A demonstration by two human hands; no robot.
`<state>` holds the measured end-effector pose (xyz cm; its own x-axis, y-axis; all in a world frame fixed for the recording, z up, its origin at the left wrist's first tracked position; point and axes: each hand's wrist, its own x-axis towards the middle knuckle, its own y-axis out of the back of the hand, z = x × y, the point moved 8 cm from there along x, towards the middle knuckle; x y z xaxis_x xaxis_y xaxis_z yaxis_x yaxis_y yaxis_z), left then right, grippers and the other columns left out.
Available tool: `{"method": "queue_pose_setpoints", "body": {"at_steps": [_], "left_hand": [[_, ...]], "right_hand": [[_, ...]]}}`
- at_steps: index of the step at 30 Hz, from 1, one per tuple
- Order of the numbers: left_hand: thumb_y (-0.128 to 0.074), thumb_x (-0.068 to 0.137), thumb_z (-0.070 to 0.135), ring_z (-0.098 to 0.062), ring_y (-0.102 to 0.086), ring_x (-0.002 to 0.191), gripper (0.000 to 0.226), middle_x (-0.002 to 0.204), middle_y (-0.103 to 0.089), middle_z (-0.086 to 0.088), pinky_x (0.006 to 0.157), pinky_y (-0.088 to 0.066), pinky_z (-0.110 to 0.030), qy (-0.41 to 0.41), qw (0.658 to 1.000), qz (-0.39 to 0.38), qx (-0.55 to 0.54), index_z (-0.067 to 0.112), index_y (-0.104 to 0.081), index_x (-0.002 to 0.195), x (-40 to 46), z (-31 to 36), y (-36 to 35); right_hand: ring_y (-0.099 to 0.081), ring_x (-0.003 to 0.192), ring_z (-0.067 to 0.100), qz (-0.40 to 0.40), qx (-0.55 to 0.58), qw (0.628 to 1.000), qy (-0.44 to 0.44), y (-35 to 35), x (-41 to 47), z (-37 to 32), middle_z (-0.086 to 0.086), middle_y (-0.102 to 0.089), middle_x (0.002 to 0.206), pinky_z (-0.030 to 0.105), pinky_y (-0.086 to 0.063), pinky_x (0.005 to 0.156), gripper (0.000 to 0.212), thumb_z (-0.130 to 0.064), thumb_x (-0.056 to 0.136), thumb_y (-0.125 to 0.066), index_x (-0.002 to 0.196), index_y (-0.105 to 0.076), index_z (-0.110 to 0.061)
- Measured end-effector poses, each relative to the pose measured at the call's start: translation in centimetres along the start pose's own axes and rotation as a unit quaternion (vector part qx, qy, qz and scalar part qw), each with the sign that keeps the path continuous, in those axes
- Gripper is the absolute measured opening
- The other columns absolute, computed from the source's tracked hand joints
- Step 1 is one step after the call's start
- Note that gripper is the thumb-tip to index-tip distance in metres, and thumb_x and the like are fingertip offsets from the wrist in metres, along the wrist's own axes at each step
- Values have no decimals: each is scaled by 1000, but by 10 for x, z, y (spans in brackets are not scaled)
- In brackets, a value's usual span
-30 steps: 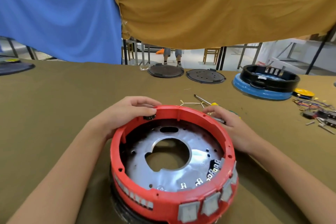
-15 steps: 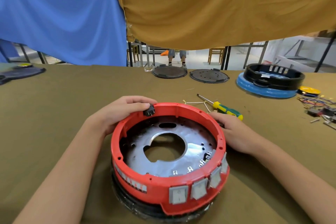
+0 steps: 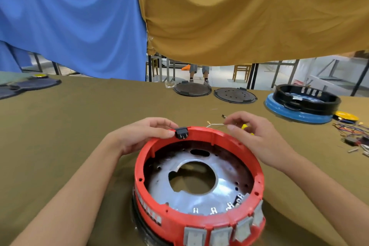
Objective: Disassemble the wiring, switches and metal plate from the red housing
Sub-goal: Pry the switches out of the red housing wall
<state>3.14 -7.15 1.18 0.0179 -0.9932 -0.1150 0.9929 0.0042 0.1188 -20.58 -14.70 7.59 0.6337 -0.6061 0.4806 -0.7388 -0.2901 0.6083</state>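
The left hand (image 3: 143,135) has its grip pinched on a small black switch (image 3: 181,132) at the far rim of the red housing (image 3: 199,219). Just to its right, the right hand (image 3: 257,135) pinches a thin pale wire (image 3: 216,124). Below both, the metal plate (image 3: 225,187) lies inside the housing on the worktop (image 3: 69,125).

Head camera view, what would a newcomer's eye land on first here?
The round red plastic housing at bottom centre on the olive cloth-covered table, with a shiny metal plate inside and grey rocker switches along its near wall. The left hand pinches a small black socket at its far rim; the right hand pinches thin wire just beyond.
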Motion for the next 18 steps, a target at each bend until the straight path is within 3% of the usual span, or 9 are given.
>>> {"method": "queue_pose_setpoints", "body": {"at_steps": [4,7,10,12,14,17,18], "left_hand": [[-72,84,21,-34,-63,117,52,130,-64,-19,105,-47,-46,25,998,-35,49,6,-58,131,9,5,-4],[-67,81,22,-34,-61,115,60,135,-59,-25,104,-48,-44,46,995,-84,-38,5,-52,137,8,-11,-14],[-68,76,24,-37,-59,115,66,131,-59,-28,108,-43,-50,36,990,-105,-83,3,-53,136,10,-22,-18],[-68,76,22,-38,-59,115,61,127,-61,-28,110,-40,-52,18,990,-108,-93,3,-56,133,12,-21,-21],[-68,74,18,-37,-59,114,62,125,-61,-28,109,-40,-52,9,989,-103,-109,3,-57,133,15,-20,-23],[-64,69,13,-41,-57,118,71,132,-57,-33,110,-41,-51,2,984,-109,-139,3,-54,138,18,-18,-27],[-63,69,12,-42,-56,119,71,133,-55,-34,111,-40,-51,0,982,-117,-147,5,-54,138,17,-16,-29]], "right_hand": [[-52,102,1,-170,-144,973,65,-44,32,-42,-10,-59,112,16,-44,84,37,-38,91,-65,125,-59,-26],[-52,104,11,-265,-233,933,73,-80,50,-47,-3,-56,115,25,-43,89,44,-41,90,-68,127,-56,-21],[-51,88,17,-271,-252,924,99,-101,57,-46,2,-57,100,28,-41,76,27,-34,89,-70,104,-59,-14],[-46,81,17,-253,-233,932,117,-106,57,-46,1,-54,91,27,-32,67,23,-30,89,-69,93,-53,-14],[-40,77,12,-245,-231,933,127,-109,57,-46,-4,-47,87,24,-27,64,25,-33,91,-67,89,-46,-17],[-37,74,4,-248,-239,931,121,-113,56,-41,-14,-38,84,18,-32,67,25,-39,94,-60,91,-42,-21],[-36,74,7,-250,-243,930,119,-114,56,-39,-15,-37,84,22,-30,66,24,-40,95,-57,92,-42,-21]]}}
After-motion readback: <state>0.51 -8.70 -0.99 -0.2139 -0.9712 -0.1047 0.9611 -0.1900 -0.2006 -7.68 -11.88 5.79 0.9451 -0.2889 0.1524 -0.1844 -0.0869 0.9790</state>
